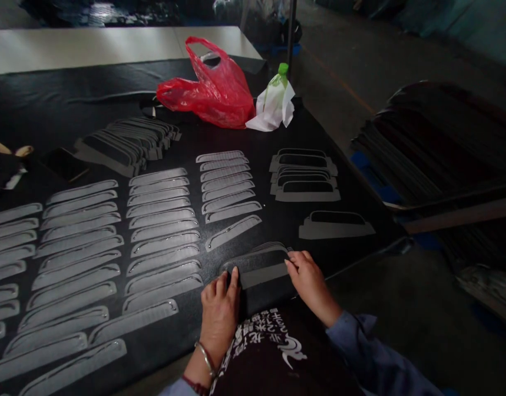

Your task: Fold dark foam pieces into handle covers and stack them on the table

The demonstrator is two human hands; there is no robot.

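A small stack of dark curved pieces with grey lower strips (pixel 263 272) lies at the table's front edge. My left hand (pixel 220 300) rests at the stack's left end, its fingertips on the edge and fingers somewhat apart. At the right end, my right hand (pixel 308 278) pinches the stack between thumb and fingers. Another dark piece with a grey strip (pixel 335 230) lies just beyond my right hand. Left of the stack, rows of long grey curved strips (pixel 164 242) cover the table.
Dark pieces (pixel 306 190) overlap at the back right, and more (pixel 125 144) fan out at the back left. A red plastic bag (pixel 224 93) and a green-capped bottle wrapped in white (pixel 275 102) stand behind. Large stacked sheets (pixel 434 148) sit beyond the table's (pixel 286 124) right edge.
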